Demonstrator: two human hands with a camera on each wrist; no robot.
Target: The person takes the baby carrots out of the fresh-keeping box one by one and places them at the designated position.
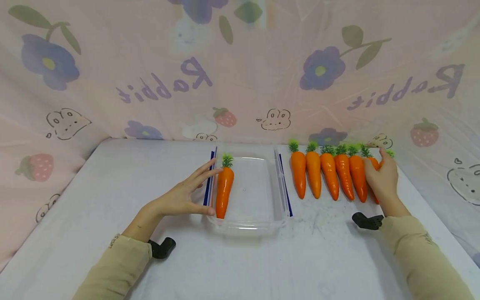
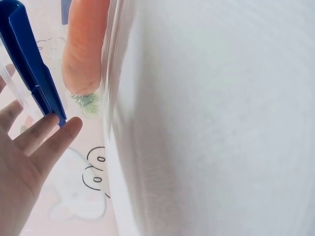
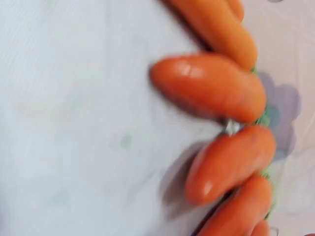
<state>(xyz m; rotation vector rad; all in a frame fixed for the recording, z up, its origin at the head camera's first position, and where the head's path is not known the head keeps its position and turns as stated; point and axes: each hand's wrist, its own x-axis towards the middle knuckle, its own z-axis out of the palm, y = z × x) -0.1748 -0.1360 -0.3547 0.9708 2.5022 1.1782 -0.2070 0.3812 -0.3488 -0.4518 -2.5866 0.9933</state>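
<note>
A clear plastic box [image 1: 245, 227] with blue side clips holds one orange carrot [image 1: 224, 193] with a green top, lying along its left wall. My left hand [image 1: 181, 198] rests against that wall, thumb and fingers spread; in the left wrist view its straight fingertips touch a blue clip [image 2: 37, 73]. My right hand [image 1: 384, 177] is over the right end of a row of carrots [image 1: 329, 177], its thumb and fingers around a carrot mostly hidden beneath it. The right wrist view shows carrots [image 3: 211, 86], slightly blurred, but not the hand.
The carrots lie side by side on the white table [image 1: 168, 271], right of the box, tops toward the back. A pink printed curtain [image 1: 240, 75] hangs behind the table and along its sides. A black strap piece [image 1: 163, 248] sticks out from each wrist.
</note>
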